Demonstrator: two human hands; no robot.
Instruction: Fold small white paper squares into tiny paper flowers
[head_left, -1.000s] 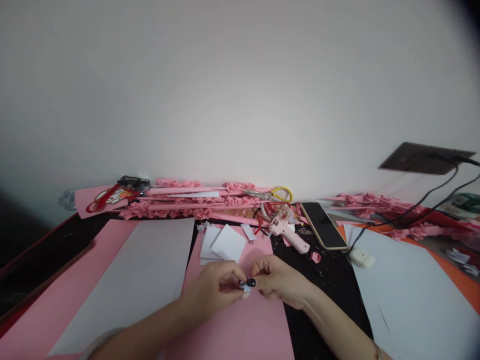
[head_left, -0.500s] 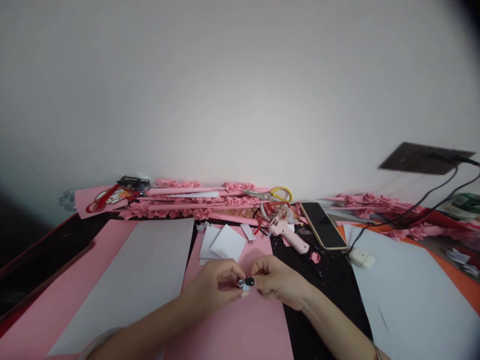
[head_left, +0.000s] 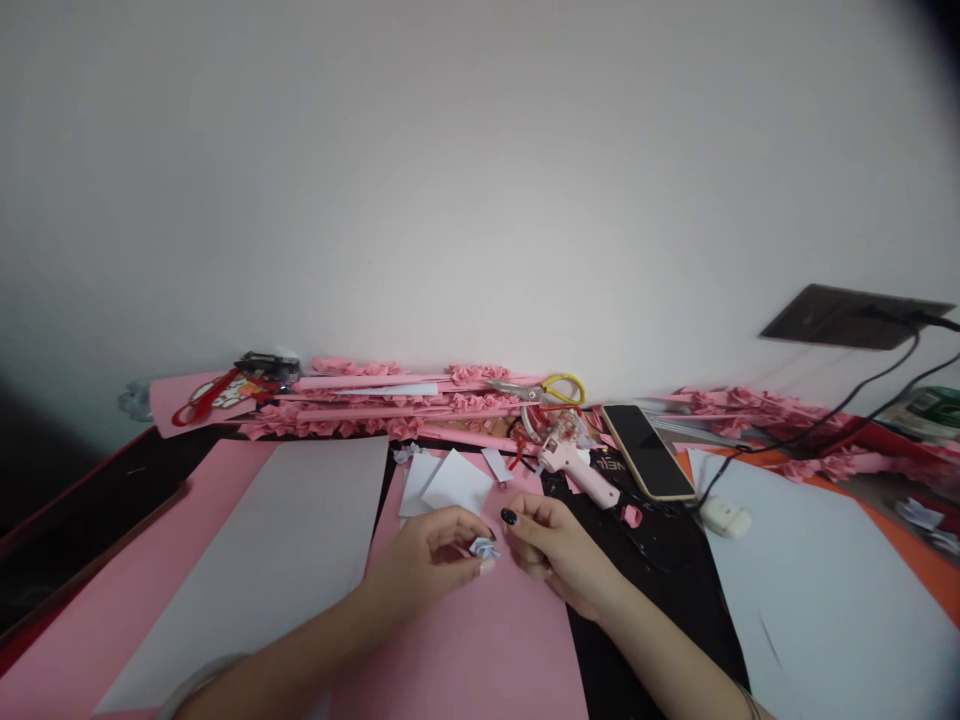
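My left hand (head_left: 442, 553) pinches a small folded white paper flower (head_left: 484, 548) between thumb and fingertips, its ruffled petals facing right. My right hand (head_left: 546, 545) is just to the right of the flower, apart from it. Its fingers are curled in and the thumb with a dark nail lies against them; nothing shows in its grip. Both hands are above a pink sheet of paper (head_left: 465, 650). Just beyond them lies a small stack of white paper squares (head_left: 459, 484), with a narrow white strip (head_left: 496, 464) beside it.
A pink glue gun (head_left: 585, 474), a phone (head_left: 649, 452) and a white earbud case (head_left: 726, 516) lie to the right. Yellow-handled scissors (head_left: 562, 388) rest on pink paper flower stems (head_left: 360, 400) along the wall. Large white sheets (head_left: 262, 560) flank the hands.
My right hand has come off the paper flower and drawn slightly back, its thumb now raised. The flower stays in my left hand, its petals now more in view.
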